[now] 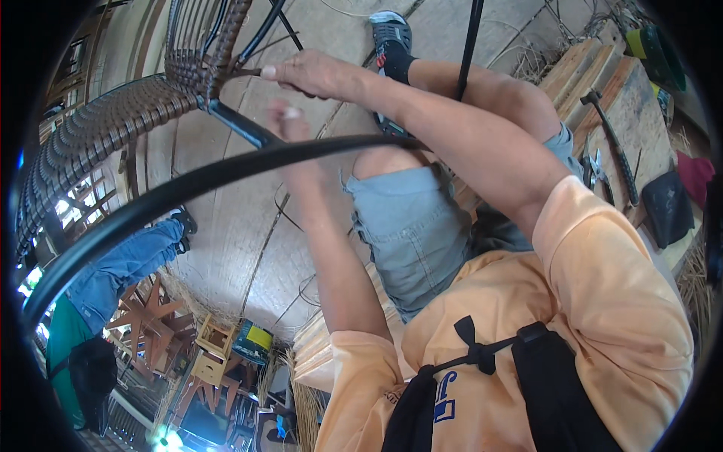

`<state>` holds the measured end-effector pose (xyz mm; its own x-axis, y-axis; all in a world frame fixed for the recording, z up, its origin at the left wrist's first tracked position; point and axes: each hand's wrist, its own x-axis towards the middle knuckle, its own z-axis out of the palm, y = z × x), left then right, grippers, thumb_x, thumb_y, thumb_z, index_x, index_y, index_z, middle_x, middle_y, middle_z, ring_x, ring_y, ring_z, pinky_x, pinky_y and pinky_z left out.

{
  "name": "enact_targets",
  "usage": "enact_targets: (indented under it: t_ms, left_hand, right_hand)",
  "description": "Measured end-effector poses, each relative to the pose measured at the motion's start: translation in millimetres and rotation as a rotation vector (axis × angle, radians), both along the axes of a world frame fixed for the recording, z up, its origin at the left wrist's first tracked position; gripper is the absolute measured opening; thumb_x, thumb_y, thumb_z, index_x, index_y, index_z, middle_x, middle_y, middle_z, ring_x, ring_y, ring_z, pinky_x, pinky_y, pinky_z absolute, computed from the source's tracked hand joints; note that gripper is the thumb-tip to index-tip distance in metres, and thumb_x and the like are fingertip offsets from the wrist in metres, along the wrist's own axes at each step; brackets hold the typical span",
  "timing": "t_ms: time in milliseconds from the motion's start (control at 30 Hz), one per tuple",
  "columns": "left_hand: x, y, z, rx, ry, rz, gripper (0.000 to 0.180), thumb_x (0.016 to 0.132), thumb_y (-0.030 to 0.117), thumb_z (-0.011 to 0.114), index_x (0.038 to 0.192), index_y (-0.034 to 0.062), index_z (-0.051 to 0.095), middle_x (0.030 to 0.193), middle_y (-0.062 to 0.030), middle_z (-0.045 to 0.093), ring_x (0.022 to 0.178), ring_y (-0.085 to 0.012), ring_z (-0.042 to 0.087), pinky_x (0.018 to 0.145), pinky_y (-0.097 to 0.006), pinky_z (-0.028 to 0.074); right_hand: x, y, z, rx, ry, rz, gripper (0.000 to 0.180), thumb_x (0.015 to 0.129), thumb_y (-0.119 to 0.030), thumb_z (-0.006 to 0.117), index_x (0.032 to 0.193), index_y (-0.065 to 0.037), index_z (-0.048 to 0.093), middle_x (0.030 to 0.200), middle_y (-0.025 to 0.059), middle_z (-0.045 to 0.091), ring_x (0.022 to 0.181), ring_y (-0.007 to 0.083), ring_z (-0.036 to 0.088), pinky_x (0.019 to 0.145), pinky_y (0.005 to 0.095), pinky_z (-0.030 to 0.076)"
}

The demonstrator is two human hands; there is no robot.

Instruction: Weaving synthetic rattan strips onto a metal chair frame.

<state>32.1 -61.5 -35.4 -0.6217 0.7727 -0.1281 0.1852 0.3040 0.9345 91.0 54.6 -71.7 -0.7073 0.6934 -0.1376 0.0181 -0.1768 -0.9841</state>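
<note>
A chair or similar frame of black tubing [173,177] rises at the left, covered partly with brown woven strips [113,113]. At the corner of the weave, my right hand [320,75] is closed on the end of a brown weaving strip [245,73] that runs out of the wrapped part. My left hand [290,124] is just below it, close to a black tube [237,124] of the frame. Motion smears its fingers, and whether they hold anything cannot be made out. The long curved tube passes in front of my left wrist.
A hammer [614,143] and pliers [595,169] lie on a wooden bench [640,124] at the right, with a dark pouch [666,209] beside them. At the left another person in blue trousers [124,267] is near. Wooden star shapes [147,324] stand at lower left.
</note>
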Motion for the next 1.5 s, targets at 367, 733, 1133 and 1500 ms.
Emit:
enact_targets:
  t_ms: [367,733,1133,1500]
  left_hand:
    - [-33.4,55.9,48.7,0.569,-0.898,-0.309,0.034,0.078,-0.001,0.053,0.112,0.0021,0.052,0.083,-0.0023,0.053,0.073,-0.0148,0.049,0.062,-0.027,0.040]
    - [-31.7,58.7,40.2,0.551,-0.764,-0.283,0.042,0.073,-0.004,0.048,0.110,0.0130,0.053,0.108,-0.0036,0.058,0.080,-0.0185,0.053,0.060,-0.028,0.041]
    - [-16.2,49.9,30.0,0.523,-0.477,-0.078,0.039,0.074,-0.002,0.040,0.113,-0.0041,0.045,0.098,-0.0102,0.052,0.086,-0.0245,0.057,0.066,-0.032,0.044]
    - [0.4,55.2,30.2,0.545,-0.599,0.028,0.033,0.078,0.005,0.045,0.110,-0.0049,0.047,0.102,-0.0133,0.052,0.096,-0.0247,0.055,0.074,-0.034,0.044]
  right_hand:
    - [-23.8,15.3,-14.2,0.312,-0.116,-0.147,0.068,0.088,-0.062,0.038,0.077,0.000,0.063,0.062,0.0157,0.055,0.061,0.0261,0.050,0.062,0.0370,0.043]
    - [-31.6,19.8,-29.6,0.349,-0.215,-0.082,0.051,0.092,-0.057,0.026,0.117,-0.026,0.057,0.096,0.0240,0.061,0.095,0.0401,0.056,0.084,0.0430,0.043]
    - [-43.4,19.1,-32.9,0.401,-0.158,-0.060,0.055,0.089,-0.058,0.037,0.102,-0.012,0.063,0.075,0.0119,0.060,0.069,0.0272,0.055,0.068,0.0355,0.044]
    - [-52.3,38.0,-26.9,0.650,-0.299,0.025,0.034,0.085,-0.030,0.045,0.108,-0.010,0.060,0.095,0.0178,0.064,0.090,0.0339,0.061,0.076,0.0398,0.048]
